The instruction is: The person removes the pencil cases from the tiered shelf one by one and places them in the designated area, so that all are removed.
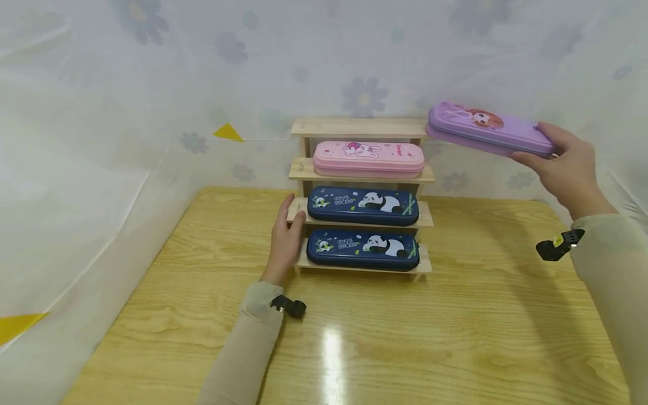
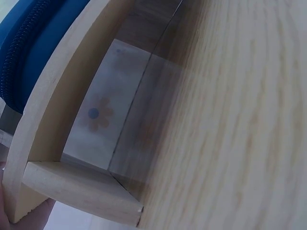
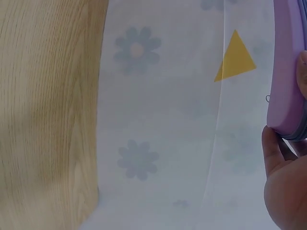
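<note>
Presently, the right hand [image 1: 572, 163] grips a purple pencil case [image 1: 491, 129] by its right end, thumb at the front and fingers behind. The case is held in the air, slightly tilted, its left end in line with the right end of the top shelf [image 1: 359, 127] of a wooden rack [image 1: 305, 147]; whether the two touch cannot be told. The left hand [image 1: 286, 242] holds the left end of the third shelf down [image 1: 426, 216], with fingers on both sides of the board. A pink pencil case [image 1: 372, 159] bearing a rabbit lies on the second shelf [image 1: 300, 169]. Two navy pencil cases with panda prints, one upper [image 1: 361, 207] and one lower [image 1: 363, 249], occupy the third and bottom shelves respectively. The rack stands on a wood-grain table [image 1: 481, 337], before flower-patterned sheeting [image 1: 283, 56] marked with a yellow triangle [image 1: 229, 133]
</note>
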### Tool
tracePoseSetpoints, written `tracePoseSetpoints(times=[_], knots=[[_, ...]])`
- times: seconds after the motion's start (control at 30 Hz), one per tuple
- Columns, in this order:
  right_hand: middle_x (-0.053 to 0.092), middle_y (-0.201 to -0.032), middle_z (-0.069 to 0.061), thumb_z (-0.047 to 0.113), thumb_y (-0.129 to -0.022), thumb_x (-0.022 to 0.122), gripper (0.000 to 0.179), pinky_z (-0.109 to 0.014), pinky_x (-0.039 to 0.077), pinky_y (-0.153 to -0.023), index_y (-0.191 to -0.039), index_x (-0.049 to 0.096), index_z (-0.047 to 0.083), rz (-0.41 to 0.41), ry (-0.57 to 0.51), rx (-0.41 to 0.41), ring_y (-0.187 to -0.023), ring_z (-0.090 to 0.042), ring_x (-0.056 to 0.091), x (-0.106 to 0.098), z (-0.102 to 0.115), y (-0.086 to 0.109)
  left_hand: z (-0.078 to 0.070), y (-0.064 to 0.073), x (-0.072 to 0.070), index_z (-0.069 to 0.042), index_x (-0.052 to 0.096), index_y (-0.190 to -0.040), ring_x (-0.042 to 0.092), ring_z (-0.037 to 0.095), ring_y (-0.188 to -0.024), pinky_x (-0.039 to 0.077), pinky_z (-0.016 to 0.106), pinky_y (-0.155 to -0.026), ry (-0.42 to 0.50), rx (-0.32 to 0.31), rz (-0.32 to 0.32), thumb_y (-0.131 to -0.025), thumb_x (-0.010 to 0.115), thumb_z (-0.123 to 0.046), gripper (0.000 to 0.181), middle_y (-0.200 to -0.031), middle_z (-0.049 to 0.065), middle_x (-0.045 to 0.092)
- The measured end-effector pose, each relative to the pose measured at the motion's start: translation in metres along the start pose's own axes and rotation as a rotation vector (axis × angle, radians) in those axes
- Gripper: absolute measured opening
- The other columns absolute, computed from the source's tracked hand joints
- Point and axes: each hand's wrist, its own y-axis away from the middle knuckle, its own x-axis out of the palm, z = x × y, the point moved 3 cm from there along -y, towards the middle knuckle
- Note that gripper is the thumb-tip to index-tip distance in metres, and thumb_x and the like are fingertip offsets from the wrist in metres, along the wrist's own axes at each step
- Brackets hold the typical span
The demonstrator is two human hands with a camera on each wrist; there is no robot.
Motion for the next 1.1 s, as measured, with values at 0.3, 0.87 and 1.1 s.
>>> tracePoseSetpoints(times=[0.3,0.87,1.1], knots=[[0.03,-0.157,0.011,0.022,-0.091,0.071,0.075,-0.005,0.032,-0.095,-0.155,0.031,0.028,-0.062,0.069,0.01,-0.138,-0.006,0.031,-0.012,-0.018,0.009,0.0,0.0,-0.001,-0.03,0.033,-0.155,0.039,0.022,-0.136,0.03,0.047,-0.111,-0.007,0.001,0.0,-0.102,0.048,-0.044,0.057,-0.155,-0.006,0.035],[0.022,-0.161,-0.004,0.034,-0.092,0.07,0.08,-0.004,0.036,-0.087,-0.157,0.025,0.021,0.024,0.188,0.029,-0.142,-0.022,0.028,-0.008,-0.059,0.025,0.002,0.001,0.0,-0.032,0.034,-0.154,0.044,0.023,-0.13,0.033,0.047,-0.109,-0.004,0.0,-0.002,-0.102,0.049,-0.044,0.056,-0.154,-0.004,0.037],[0.023,-0.161,-0.009,0.037,-0.089,0.073,0.084,-0.001,0.037,-0.079,-0.156,0.027,0.014,0.063,0.203,0.043,-0.141,-0.025,0.03,0.001,-0.073,0.026,0.001,0.002,-0.001,-0.032,0.033,-0.155,0.038,0.021,-0.137,0.03,0.047,-0.111,0.001,0.009,0.008,-0.102,0.048,-0.044,0.056,-0.155,-0.007,0.036]])
